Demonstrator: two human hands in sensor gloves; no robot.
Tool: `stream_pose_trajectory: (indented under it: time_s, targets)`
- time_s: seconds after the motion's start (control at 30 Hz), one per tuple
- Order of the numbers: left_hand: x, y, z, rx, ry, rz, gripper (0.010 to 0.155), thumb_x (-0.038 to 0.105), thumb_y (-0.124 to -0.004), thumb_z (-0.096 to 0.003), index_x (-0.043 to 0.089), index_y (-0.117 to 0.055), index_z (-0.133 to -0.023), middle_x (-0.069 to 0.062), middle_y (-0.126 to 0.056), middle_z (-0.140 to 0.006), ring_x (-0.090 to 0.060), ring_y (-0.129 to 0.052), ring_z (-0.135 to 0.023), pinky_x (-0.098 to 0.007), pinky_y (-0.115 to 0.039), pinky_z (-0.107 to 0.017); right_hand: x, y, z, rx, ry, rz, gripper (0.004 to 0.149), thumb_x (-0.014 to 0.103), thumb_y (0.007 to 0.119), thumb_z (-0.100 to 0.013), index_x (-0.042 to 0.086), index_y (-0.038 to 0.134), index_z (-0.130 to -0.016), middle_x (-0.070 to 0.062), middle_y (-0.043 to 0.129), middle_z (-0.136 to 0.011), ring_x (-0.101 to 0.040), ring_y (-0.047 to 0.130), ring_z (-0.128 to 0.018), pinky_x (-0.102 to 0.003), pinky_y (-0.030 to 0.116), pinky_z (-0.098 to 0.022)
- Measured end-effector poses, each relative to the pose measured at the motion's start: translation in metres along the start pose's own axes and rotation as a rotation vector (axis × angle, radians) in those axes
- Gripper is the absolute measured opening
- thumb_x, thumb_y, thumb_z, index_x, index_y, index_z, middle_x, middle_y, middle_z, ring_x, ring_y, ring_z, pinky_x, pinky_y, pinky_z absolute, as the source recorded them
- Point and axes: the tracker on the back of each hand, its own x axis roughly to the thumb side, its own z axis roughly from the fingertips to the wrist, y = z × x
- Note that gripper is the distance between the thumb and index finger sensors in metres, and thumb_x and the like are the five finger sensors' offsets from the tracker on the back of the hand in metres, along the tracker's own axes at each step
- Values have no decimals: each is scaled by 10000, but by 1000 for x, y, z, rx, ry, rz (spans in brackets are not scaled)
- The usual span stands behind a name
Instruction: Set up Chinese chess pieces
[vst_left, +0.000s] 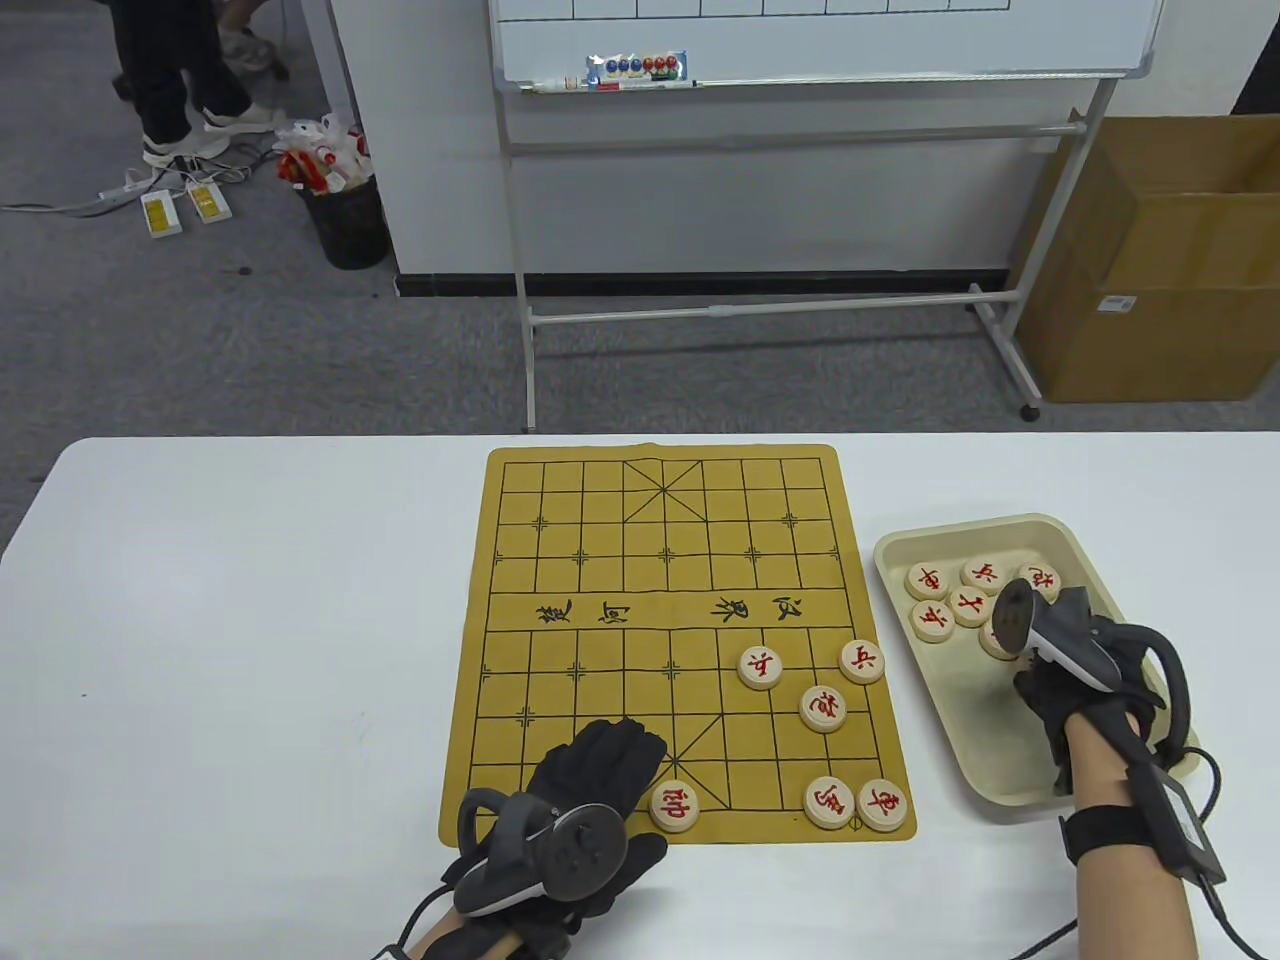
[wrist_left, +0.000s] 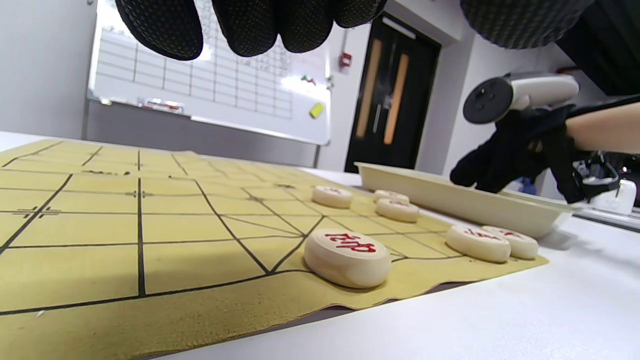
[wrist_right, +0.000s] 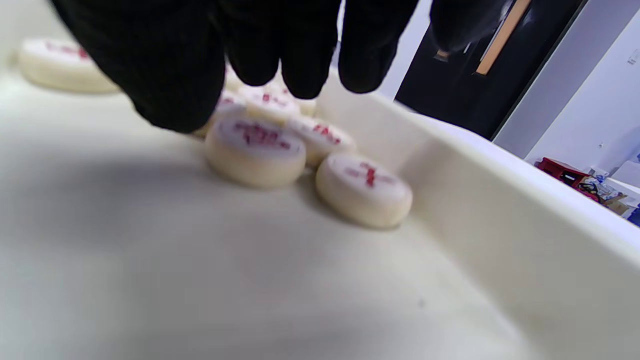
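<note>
Here the right hand (vst_left: 1050, 690) reaches, fingers spread and gripping nothing, over red-marked pieces (vst_left: 950, 598) clustered at the tray's (vst_left: 1030, 800) far end, while the left hand (vst_left: 590, 775) rests empty on the board's (vst_left: 560, 560) near edge; crowded discs could be knocked aside.

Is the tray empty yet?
No. The tray holds several red-marked pieces at its far end, under the right hand.

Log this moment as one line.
stage: fetching piece | right hand: reaching into tray, nothing held | left hand: open beside general piece | board: six pieces
</note>
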Motion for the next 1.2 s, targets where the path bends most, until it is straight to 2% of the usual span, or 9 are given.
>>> stream_pose_trajectory:
  time_s: [0.07,0.17,0.27,0.5,0.63,0.83,0.97,1.07,1.2]
  targets:
    - [-1,1,0,6,3,1,846,596,-654,-389,241,-360,-1098,-70,-443,-1179,-338,-512,-1106,-592,-580,-762,4,4,-4,36,6,16,764,469,834,-441,256,518,-1102,-27,578,-1169,-332,586,-1110,-627,443,-788]
    - [-2,2,0,10,8,2,847,596,-654,-388,240,-361,-1098,-71,-446,-1178,-337,-514,-1105,-593,-581,-761,6,2,-8,-25,14,17,712,448,855,-420,253,618,-1061,-26,705,-1103,-292,725,-1026,-622,492,-778]
    - [-2,2,0,7,9,6,846,596,-654,-388,242,-360,-1098,-70,-442,-1179,-337,-511,-1106,-593,-580,-761,7,3,-11,46,40,41,711,449,854,-425,236,625,-1064,-65,724,-1085,-301,772,-979,-625,510,-774]
    - [-2,2,0,3,6,4,847,596,-655,-388,240,-360,-1098,-71,-441,-1180,-337,-511,-1107,-594,-578,-761,9,4,-16,87,80,90,701,485,852,-417,223,675,-1042,-74,818,-1004,-289,867,-870,-616,560,-762]
    - [-2,2,0,8,10,6,845,595,-655,-389,243,-359,-1098,-70,-442,-1180,-337,-510,-1107,-594,-577,-763,13,3,-18,116,89,129,719,504,862,-405,231,676,-1044,-57,849,-1003,-286,892,-881,-614,568,-759]
    - [-1,0,-1,2,4,5,846,595,-655,-389,243,-359,-1099,-69,-440,-1181,-336,-508,-1108,-594,-576,-764,20,6,-19,109,78,192,713,453,887,-406,239,661,-1047,-55,840,-1016,-279,891,-895,-597,585,-760]
    - [1,-1,-1,-6,-2,0,847,596,-655,-388,243,-357,-1099,-68,-440,-1181,-335,-507,-1108,-593,-575,-764,18,7,-18,97,65,134,732,462,899,-394,229,650,-1042,-92,805,-1019,-302,858,-879,-618,557,-763]
    - [1,2,1,12,-4,6,846,595,-655,-388,243,-359,-1098,-70,-440,-1180,-336,-508,-1108,-594,-575,-764,16,-3,-12,55,70,111,750,476,889,-393,224,622,-1047,-115,777,-1017,-318,839,-867,-636,537,-764]
    - [1,3,1,19,-6,10,847,594,-656,-388,244,-357,-1099,-68,-437,-1181,-335,-503,-1110,-594,-573,-766,25,-42,16,-74,-28,79,758,486,882,-398,214,615,-1053,-121,776,-1014,-325,836,-860,-646,525,-765]
